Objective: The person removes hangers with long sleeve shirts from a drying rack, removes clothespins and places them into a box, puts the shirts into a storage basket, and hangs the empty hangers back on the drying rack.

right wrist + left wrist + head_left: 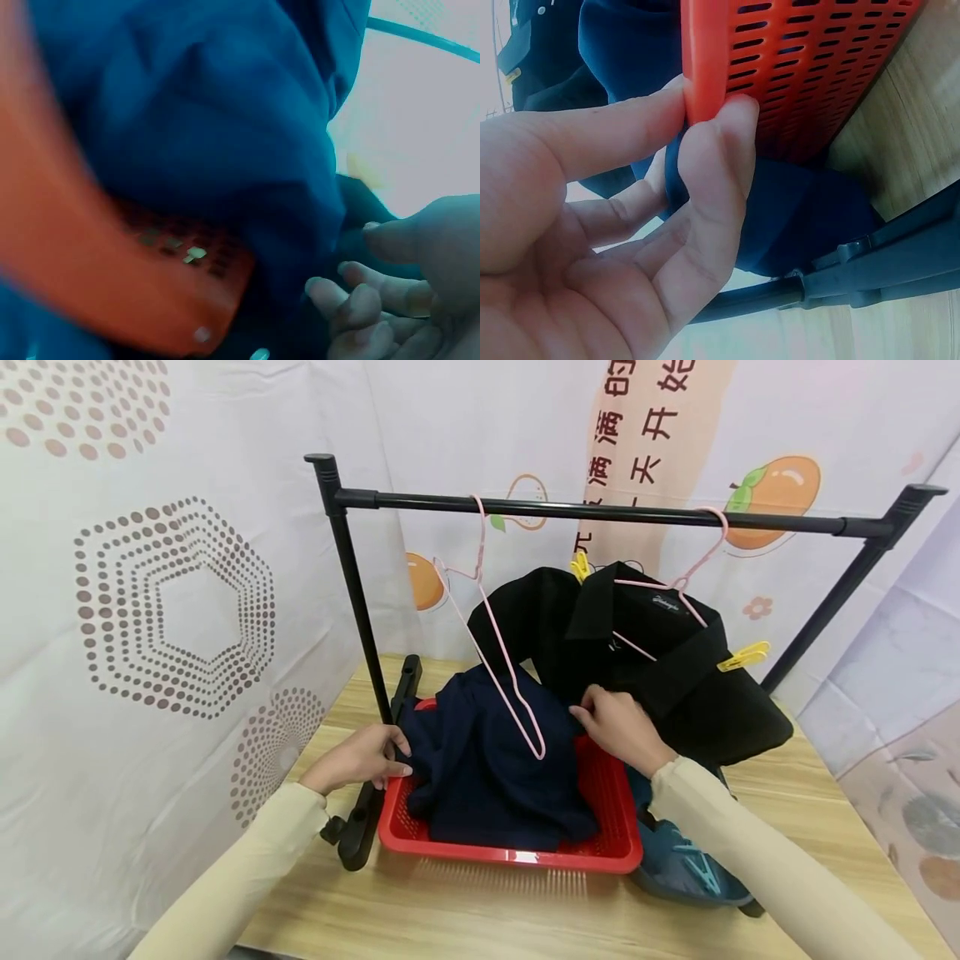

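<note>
Glossy plastic basket (517, 857), matt cloth (498, 785)

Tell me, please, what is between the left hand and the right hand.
In the head view, dark blue cloth in the red basket lies between left hand and right hand; a pink hanger crosses in front.

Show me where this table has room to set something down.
Bare tabletop lies in front of the red basket and, on the right, between black shirt and curtain. It is crowded at the basket's sides: rack foot left, blue peg tray right.
</note>
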A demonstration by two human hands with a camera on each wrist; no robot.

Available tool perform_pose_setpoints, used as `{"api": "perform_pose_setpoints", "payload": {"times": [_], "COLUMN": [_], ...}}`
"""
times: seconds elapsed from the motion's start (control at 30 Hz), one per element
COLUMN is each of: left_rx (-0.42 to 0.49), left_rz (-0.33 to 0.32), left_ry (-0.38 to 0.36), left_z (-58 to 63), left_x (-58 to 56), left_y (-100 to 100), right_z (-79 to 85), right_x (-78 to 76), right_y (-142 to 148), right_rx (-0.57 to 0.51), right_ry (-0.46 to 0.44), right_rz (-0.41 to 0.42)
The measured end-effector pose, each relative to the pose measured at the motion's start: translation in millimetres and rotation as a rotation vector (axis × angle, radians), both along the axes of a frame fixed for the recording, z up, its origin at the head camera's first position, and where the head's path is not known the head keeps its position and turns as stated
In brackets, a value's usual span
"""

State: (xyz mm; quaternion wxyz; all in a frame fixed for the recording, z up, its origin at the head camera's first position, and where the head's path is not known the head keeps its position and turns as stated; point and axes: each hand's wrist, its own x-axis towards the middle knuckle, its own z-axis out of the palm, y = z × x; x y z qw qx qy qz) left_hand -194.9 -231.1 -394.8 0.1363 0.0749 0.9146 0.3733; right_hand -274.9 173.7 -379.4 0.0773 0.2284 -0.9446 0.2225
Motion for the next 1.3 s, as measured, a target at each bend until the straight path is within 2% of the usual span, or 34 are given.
{"api": "perform_pose_setpoints", "payload": {"times": [0.1, 0.3, 0.37, 0.47, 0.57, 0.63, 0.83, 0.9, 1.0, 1.13, 1.23, 1.3], "left_rx": [-0.014, -0.050, -0.054, -0.057, -0.064, -0.069, -0.083, -0.082, -0.073, -0.061, -0.064, -0.082], "left_rz": [0.016, 0.003, 0.004, 0.018, 0.028, 0.033, 0.072, 0.086, 0.106, 0.109, 0.100, 0.099], "left_ry": [0.004, 0.034, 0.035, 0.033, 0.037, 0.042, 0.031, 0.025, 0.033, 0.069, 0.092, 0.105], "left_z": [-0.6, -4.3, -4.7, -4.3, -3.2, -2.7, -2.6, -3.2, -4.1, -5.2, -6.0, -6.3], "left_x": [0.0, -2.8, -3.4, -3.7, -3.4, -3.1, -0.2, 1.2, 2.8, 4.6, 6.5, 7.5], "left_y": [3.7, 14.4, 16.7, 18.2, 17.8, 16.9, 15.4, 14.5, 12.7, 10.8, 10.0, 8.6], "right_z": [3.8, -7.9, -12.8, -14.3, -7.7, 0.9, 29.9, 39.8, 54.9, 65.0, 60.3, 51.5], "right_x": [-11.7, -34.6, -39.5, -44.3, -46.8, -46.3, -32.3, -25.3, -14.9, -0.7, 13.6, 23.8], "right_y": [-18.5, -34.5, -35.7, -37.1, -38.7, -40.1, -45.3, -48.0, -49.6, -41.2, -26.1, -15.1], "right_rx": [0.038, 0.159, 0.168, 0.127, 0.023, -0.082, -0.499, -0.638, -0.758, -0.701, -0.551, -0.427], "right_ry": [-0.005, -0.140, -0.139, -0.082, -0.023, -0.024, -0.216, -0.245, -0.251, -0.265, -0.260, -0.244], "right_rz": [-0.008, 0.009, 0.027, 0.053, 0.071, 0.065, 0.080, 0.119, 0.201, 0.283, 0.358, 0.450]}}
